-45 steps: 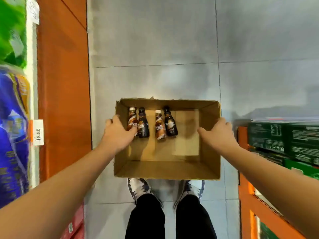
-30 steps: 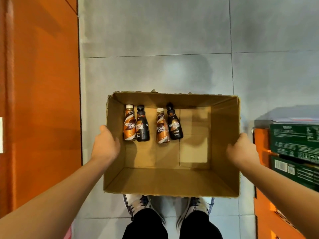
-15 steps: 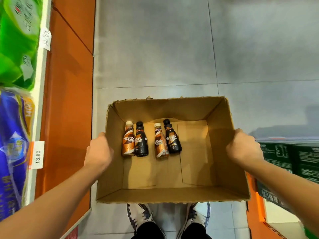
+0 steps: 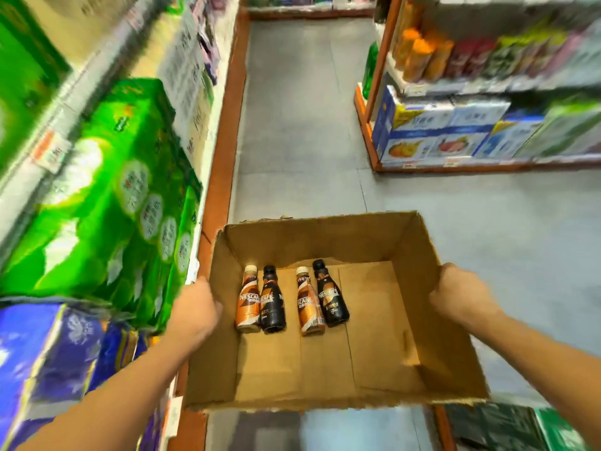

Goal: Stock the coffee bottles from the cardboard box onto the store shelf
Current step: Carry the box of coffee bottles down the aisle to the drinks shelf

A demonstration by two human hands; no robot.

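Note:
I hold an open cardboard box (image 4: 357, 362) in front of me above the aisle floor. My left hand (image 4: 195, 309) grips its left wall and my right hand (image 4: 461, 296) grips its right wall. Several coffee bottles lie flat on the box bottom, caps pointing away from me: an orange one (image 4: 248, 301), a black one (image 4: 272, 301), a second orange one (image 4: 308, 304) and a second black one (image 4: 330, 299). The right half of the box bottom is bare.
Shelves on my left carry green packs (image 4: 107, 203) and blue packs (image 4: 39, 362). A shelf unit (image 4: 487, 92) at the right holds drink cartons and bottles. Grey tiled aisle floor (image 4: 299, 125) runs ahead between them. Dark green boxes (image 4: 507, 428) sit low at my right.
The box has come up from the floor and sits higher in front of me. My view has swung up from the floor and my feet to the aisle and shelves. The bottles stayed in place.

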